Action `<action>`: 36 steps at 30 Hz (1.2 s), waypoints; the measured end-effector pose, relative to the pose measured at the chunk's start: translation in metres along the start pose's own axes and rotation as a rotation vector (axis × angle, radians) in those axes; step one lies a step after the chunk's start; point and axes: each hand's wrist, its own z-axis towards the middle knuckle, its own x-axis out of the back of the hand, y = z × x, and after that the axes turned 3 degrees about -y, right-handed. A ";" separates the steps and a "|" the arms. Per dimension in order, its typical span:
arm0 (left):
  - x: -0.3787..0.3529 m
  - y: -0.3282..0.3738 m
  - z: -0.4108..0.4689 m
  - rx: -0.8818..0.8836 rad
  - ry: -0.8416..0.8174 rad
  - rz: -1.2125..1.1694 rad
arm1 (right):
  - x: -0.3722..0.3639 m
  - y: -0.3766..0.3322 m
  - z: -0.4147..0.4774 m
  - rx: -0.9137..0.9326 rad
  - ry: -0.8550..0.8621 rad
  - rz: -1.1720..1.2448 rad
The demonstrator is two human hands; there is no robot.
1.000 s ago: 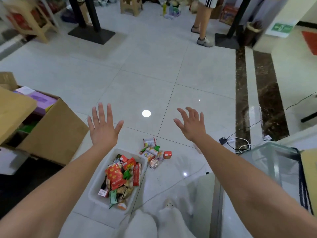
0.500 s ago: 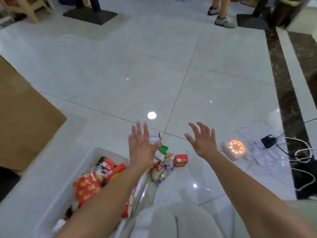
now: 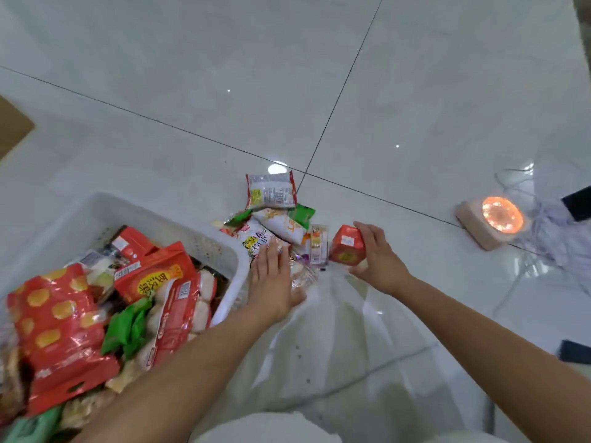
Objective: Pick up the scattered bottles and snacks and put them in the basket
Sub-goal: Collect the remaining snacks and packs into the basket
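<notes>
Two grips: right hand (image 3: pixel 379 262) clasps red box (image 3: pixel 347 246); left hand (image 3: pixel 271 282) flat, spread, atop snacks (image 3: pixel 278 225).

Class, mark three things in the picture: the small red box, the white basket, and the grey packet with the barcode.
small red box (image 3: pixel 347 246), head view, on its front face.
white basket (image 3: pixel 204 241), head view, on its perforated right wall.
grey packet (image 3: pixel 271 190), head view, on its middle.

Two bare forearms, no sleeves, no rings, white garment (image 3: pixel 268 430) over knees
</notes>
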 end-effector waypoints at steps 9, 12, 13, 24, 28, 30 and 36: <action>-0.013 0.002 0.003 -0.105 0.101 0.280 | -0.009 0.009 0.006 -0.012 0.073 0.132; -0.012 0.006 0.001 -0.123 0.111 0.295 | -0.006 0.008 0.007 -0.041 0.054 0.159; -0.010 0.008 0.001 -0.120 0.095 0.309 | -0.005 0.008 0.008 -0.058 0.047 0.175; 0.005 0.016 -0.008 -0.104 0.044 0.196 | -0.005 -0.002 -0.006 -0.169 0.044 0.102; 0.030 0.015 -0.021 -0.151 0.198 0.001 | -0.005 -0.006 -0.015 -0.234 0.087 0.180; 0.059 0.012 -0.031 -0.170 0.285 -0.104 | 0.005 -0.012 -0.015 -0.282 0.125 0.210; 0.165 -0.063 -0.068 -0.016 0.685 -0.179 | 0.071 -0.074 0.012 -0.134 0.214 0.131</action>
